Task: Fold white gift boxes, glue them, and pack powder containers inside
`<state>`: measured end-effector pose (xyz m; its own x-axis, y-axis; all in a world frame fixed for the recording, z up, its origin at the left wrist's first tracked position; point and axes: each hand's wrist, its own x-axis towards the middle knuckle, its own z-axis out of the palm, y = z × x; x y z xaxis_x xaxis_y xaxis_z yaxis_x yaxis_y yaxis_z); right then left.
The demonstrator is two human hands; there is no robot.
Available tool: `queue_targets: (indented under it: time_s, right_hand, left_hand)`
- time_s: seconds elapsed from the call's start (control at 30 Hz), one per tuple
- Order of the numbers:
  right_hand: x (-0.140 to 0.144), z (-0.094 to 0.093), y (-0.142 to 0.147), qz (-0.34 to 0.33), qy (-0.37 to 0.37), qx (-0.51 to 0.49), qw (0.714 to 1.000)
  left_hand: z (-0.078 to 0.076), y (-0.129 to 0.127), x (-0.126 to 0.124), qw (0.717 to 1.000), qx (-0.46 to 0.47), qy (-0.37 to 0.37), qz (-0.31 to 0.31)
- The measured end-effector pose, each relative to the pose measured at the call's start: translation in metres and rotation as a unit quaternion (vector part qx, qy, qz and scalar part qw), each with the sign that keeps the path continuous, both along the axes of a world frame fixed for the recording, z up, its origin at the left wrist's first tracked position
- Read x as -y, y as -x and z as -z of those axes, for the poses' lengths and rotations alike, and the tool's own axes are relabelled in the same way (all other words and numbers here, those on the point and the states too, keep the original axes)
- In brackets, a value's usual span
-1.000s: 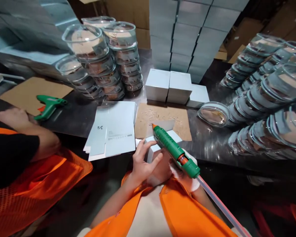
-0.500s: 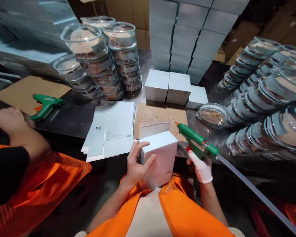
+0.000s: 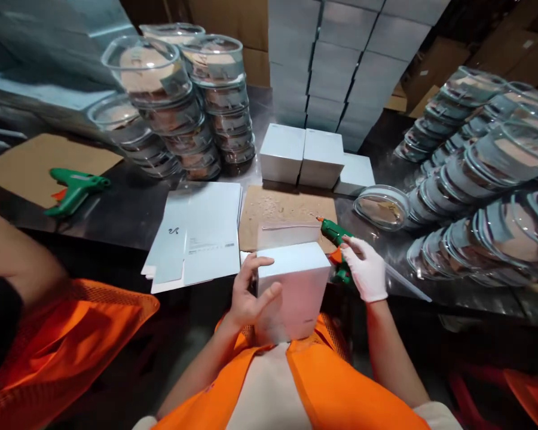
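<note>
While the left hand (image 3: 249, 297), spread wide, held the white box (image 3: 296, 292) by its left side, the gloved right hand (image 3: 364, 270) curled beside the green glue gun (image 3: 334, 231), its grip unclear.

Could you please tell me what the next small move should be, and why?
Probably bring the right hand from the green glue gun to the raised flap and fold it down: the flap stands open at the far edge of the white box, which the left hand steadies.
</note>
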<state>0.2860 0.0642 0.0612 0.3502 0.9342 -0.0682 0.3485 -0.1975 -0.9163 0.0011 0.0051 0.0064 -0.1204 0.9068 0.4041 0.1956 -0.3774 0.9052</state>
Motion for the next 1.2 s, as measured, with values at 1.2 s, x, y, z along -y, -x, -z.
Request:
queue_targets:
  time_s: [1.2]
  right_hand:
    - [0.100, 0.035, -0.005, -0.330, 0.188, -0.180, 0.907]
  left_hand:
    - [-0.016, 0.010, -0.032, 0.968, 0.179, -0.114, -0.135]
